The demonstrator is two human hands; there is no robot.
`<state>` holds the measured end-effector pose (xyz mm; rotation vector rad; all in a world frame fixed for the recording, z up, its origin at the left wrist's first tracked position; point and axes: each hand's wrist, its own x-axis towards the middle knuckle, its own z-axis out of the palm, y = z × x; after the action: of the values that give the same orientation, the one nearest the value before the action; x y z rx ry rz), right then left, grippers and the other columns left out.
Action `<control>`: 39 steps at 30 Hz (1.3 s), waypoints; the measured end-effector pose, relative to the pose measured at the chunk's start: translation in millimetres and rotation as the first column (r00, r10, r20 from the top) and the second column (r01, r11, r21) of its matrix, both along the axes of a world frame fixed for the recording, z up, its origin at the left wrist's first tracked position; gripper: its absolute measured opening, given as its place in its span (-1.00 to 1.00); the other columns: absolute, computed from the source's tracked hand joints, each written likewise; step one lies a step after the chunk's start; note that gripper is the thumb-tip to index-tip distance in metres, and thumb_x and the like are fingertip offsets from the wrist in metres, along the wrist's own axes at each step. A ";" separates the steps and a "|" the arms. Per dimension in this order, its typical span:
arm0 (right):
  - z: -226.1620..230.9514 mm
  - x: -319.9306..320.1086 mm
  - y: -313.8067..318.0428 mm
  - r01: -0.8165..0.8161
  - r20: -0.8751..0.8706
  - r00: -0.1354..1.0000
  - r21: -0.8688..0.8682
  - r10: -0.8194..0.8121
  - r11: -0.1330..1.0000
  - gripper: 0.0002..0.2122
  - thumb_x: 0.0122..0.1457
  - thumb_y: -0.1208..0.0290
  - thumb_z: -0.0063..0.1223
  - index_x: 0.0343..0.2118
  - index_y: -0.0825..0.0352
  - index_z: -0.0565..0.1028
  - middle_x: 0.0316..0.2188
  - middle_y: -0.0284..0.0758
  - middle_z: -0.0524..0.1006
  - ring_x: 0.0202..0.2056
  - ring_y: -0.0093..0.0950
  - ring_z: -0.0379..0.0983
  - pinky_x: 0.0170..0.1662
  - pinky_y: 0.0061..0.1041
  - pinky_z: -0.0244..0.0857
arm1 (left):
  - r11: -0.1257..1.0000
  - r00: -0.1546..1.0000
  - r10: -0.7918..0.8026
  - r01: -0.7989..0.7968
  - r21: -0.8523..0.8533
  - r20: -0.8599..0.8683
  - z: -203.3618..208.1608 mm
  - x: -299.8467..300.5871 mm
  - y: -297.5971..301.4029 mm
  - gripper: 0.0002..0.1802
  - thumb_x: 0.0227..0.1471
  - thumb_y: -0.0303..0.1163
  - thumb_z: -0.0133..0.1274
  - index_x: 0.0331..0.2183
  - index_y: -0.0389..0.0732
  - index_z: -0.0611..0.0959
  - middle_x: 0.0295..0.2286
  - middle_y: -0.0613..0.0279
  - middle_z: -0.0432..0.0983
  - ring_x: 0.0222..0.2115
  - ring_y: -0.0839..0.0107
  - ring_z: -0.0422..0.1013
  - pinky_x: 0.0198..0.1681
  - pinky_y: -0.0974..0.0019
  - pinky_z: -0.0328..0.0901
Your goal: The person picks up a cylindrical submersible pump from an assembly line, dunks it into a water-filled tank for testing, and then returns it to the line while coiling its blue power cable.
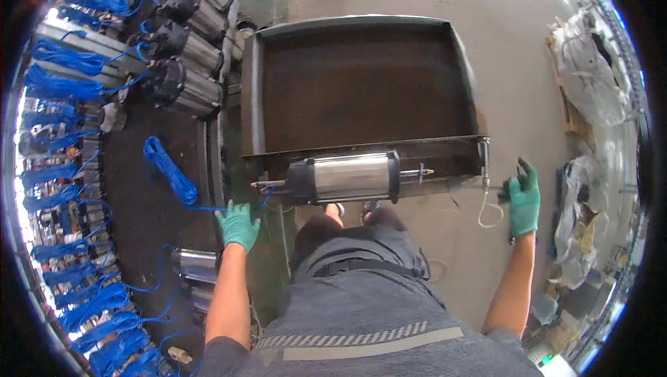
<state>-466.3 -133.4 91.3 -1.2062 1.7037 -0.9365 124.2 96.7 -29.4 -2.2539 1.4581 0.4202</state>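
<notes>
Plainly, the silver cylinder (pixel 353 177) lay between your left hand (pixel 238 228), whose grip at the blue cable (pixel 170 172) was unclear, and your right hand (pixel 524 203), loosely open, holding nothing visible.

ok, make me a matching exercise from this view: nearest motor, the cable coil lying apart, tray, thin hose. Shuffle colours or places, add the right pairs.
Things
1. Nearest motor
2. Cable coil lying apart
3. Tray
4. Thin hose

Descriptions
A. Pale, curving down at the right, past the motor's end
B. Silver middle, black ends
C. Blue, left of the tray
D. Raised rim, dark inside

Right pairs: 1-B, 2-C, 3-D, 4-A
</notes>
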 end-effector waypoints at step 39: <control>33.0 88.3 -26.0 -0.477 -0.422 0.621 0.466 0.661 0.745 -0.86 0.21 0.44 -0.05 -0.21 0.30 0.48 -0.45 -0.19 0.62 -0.52 -0.36 0.51 -0.35 -0.31 0.45 | 0.882 0.608 0.077 -0.412 -0.231 -0.790 98.8 -22.3 -77.5 -0.78 0.20 -0.40 0.11 -0.18 -0.36 0.60 -0.47 0.07 0.59 -0.46 0.39 0.49 -0.31 0.27 0.38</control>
<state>-378.0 -159.4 124.3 -1.7721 1.6153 0.1279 101.9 19.2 69.4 -2.7931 1.7030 1.4600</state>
